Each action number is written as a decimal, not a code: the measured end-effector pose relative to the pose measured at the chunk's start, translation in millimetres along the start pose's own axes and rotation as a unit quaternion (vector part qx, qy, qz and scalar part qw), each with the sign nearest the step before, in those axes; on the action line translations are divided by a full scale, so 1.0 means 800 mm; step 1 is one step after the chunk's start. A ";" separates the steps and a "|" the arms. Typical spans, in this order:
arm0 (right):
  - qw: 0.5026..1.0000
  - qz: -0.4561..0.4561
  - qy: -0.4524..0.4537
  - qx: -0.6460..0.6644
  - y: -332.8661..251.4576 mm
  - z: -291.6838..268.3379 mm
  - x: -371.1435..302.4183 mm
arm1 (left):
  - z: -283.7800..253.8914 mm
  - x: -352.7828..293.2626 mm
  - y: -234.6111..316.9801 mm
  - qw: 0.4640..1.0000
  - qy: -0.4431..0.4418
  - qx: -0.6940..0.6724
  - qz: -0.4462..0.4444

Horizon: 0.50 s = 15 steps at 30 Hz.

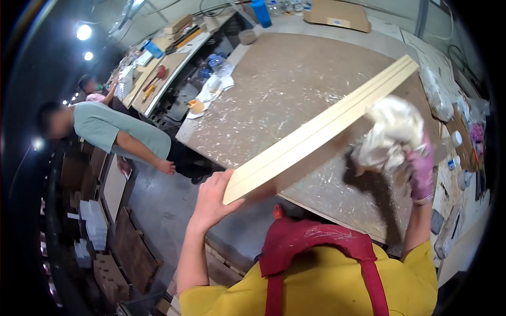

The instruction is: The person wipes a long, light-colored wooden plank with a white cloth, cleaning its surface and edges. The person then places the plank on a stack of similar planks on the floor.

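Observation:
My bare left hand (pixel 212 200) is wrapped round the near-left end of a long pale wooden board (pixel 316 138) with grooves along its upper face. The board slants up to the far right, over the worktable (pixel 295 73). On my right hand (pixel 420 176) is a pink glove, and that hand is closed on a crumpled white cloth (pixel 394 131) with dark stains. The cloth is at the board's side near its far end; whether it presses on the wood, I cannot tell. Most of my right fingers are hidden behind the cloth.
White flecks cover the brown tabletop. Far off stand a blue cup (pixel 261 13) and a flat piece of cardboard (pixel 337 16). Plastic bags (pixel 436 95) and bottles (pixel 456 139) line the right side. A person in a grey-green shirt (pixel 129 124) stands left, near a tool bench (pixel 167 71).

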State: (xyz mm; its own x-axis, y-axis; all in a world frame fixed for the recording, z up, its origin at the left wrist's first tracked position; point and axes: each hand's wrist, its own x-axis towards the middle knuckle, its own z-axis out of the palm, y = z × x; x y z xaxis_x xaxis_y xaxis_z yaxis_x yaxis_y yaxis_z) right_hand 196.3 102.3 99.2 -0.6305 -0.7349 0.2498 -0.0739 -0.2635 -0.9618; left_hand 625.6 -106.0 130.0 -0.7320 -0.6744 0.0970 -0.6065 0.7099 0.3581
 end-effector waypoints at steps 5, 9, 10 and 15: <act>0.980 -0.080 -0.182 0.015 -0.066 0.166 0.088 | 0.001 -0.010 -0.008 1.000 0.025 0.003 0.017; 0.931 0.056 -0.351 0.080 -0.028 0.343 0.119 | 0.006 -0.014 -0.022 0.999 0.037 -0.001 0.027; 0.924 0.049 -0.379 0.013 -0.015 0.375 0.124 | 0.007 -0.014 -0.022 0.999 0.036 -0.001 0.021; 0.815 0.231 -0.509 0.154 0.063 0.446 0.112 | -0.001 -0.020 -0.017 0.998 0.060 -0.017 0.031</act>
State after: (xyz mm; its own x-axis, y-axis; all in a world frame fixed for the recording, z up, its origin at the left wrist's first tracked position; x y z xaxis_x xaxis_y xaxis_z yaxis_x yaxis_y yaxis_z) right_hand 411.6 -199.5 113.0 0.4425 -0.8966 -0.0173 0.2861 0.1595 -0.9449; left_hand 645.9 -105.0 124.7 -0.7241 -0.6503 0.2300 -0.5486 0.7450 0.3794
